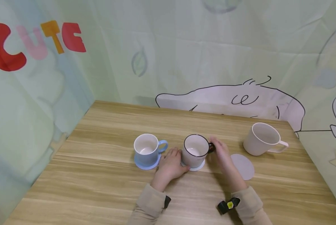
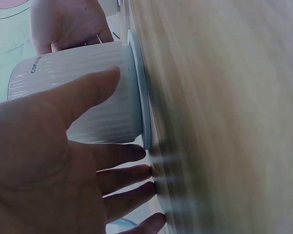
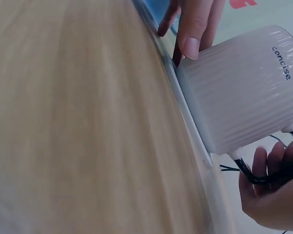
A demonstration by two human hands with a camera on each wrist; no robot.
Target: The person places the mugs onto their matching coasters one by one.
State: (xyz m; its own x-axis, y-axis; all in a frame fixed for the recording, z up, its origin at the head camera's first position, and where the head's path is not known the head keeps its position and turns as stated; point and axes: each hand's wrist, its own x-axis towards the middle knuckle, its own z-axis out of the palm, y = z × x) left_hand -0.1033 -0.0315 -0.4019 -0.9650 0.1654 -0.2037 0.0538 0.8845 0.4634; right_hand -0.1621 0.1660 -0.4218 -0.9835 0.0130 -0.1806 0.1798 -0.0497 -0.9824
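Note:
A white ribbed mug (image 1: 195,157) with a black rim and black handle stands upright on a pale round coaster (image 1: 198,167). In the right wrist view the word "concise" shows on the mug (image 3: 244,83). My right hand (image 1: 222,151) holds its handle (image 3: 266,178), the fingers curled through the loop. On the other side, my left hand (image 1: 171,164) lies low beside mug and coaster, its fingers spread with tips at the tabletop. The left thumb (image 2: 95,90) is extended along the mug's front; whether it presses on the wall I cannot tell.
At the left a blue mug (image 1: 148,158) stands on a blue coaster (image 1: 146,167), its handle close to my left fingers. A beige mug (image 1: 255,144) stands at the right behind a bare greyish-pink coaster (image 1: 243,168). Printed cloth walls (image 1: 201,62) border the wooden table (image 1: 100,187).

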